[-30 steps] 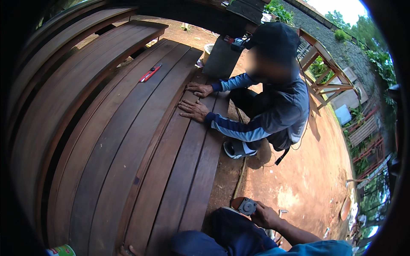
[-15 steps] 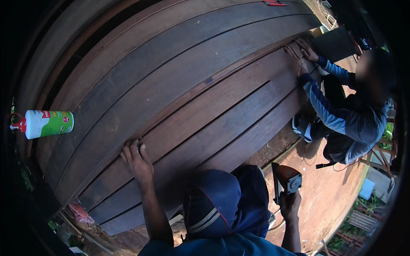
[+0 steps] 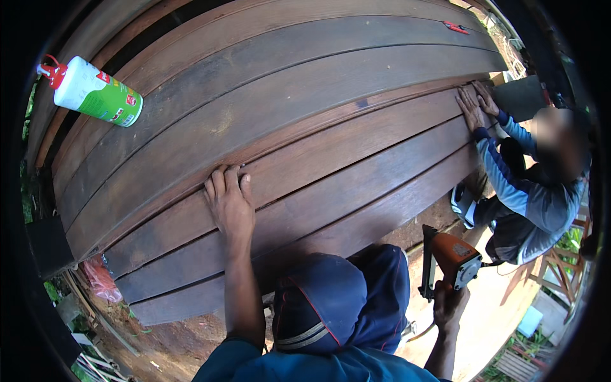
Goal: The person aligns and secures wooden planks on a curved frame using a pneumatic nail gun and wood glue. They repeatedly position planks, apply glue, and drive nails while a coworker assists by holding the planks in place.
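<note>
A long brown wooden plank [image 3: 331, 149] lies along the seam of a dark slatted wooden surface. My left hand [image 3: 233, 204] rests on it, fingers bent at the seam by the raised strip and thumb apart. Low on the right, my right hand [image 3: 449, 307] is wrapped round the handle of an orange and black nail gun [image 3: 453, 254]. The nail gun is held off the planks, beside my right knee. At the far right end, a co-worker's hands [image 3: 472, 108] lie flat on the same plank.
A white and green glue bottle [image 3: 102, 92] with a red cap lies at the upper left. Red-handled pliers [image 3: 456, 27] lie near the far edge. The co-worker [image 3: 541, 184] crouches at the right. Pinkish plastic [image 3: 102, 280] sits by the planks' left end.
The view has shifted, so the planks, bottle and co-worker sit differently in the picture. My left hand stays at the seam. The nail gun remains in my right hand.
</note>
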{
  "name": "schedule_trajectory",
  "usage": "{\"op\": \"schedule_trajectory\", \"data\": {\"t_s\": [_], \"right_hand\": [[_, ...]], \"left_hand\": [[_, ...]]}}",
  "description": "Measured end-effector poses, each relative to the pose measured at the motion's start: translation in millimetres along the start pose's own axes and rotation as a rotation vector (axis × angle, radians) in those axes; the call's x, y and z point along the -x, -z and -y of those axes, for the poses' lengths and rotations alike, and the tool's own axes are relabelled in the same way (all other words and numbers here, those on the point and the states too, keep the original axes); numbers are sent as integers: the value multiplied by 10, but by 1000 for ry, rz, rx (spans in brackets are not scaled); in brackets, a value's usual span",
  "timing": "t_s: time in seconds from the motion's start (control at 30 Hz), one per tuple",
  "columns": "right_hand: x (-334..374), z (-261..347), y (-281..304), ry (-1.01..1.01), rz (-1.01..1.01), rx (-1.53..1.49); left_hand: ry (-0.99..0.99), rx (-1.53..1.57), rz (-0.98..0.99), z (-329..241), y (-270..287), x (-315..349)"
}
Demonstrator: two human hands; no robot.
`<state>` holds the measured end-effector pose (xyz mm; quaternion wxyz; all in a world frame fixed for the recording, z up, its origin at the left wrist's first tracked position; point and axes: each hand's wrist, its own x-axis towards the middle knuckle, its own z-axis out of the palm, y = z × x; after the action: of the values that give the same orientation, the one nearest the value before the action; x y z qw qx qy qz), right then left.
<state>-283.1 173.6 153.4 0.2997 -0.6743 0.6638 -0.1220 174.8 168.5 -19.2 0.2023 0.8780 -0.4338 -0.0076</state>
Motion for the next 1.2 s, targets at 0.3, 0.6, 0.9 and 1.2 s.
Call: {"op": "schedule_trajectory", "data": {"t_s": [0.3, 0.6, 0.9, 1.2], "right_hand": [[-132, -23, 216, -58, -42, -18], [-349, -227, 299, -181, 48, 4], [-549, -322, 117, 89, 64, -116], [-480, -99, -18, 358, 204, -97]], "left_hand": [[-109, 1, -44, 30, -71, -38], [-120, -18, -74, 4, -137, -81], [-60, 124, -126, 20, -46, -63], [-36, 154, -149, 60, -54, 8]]}}
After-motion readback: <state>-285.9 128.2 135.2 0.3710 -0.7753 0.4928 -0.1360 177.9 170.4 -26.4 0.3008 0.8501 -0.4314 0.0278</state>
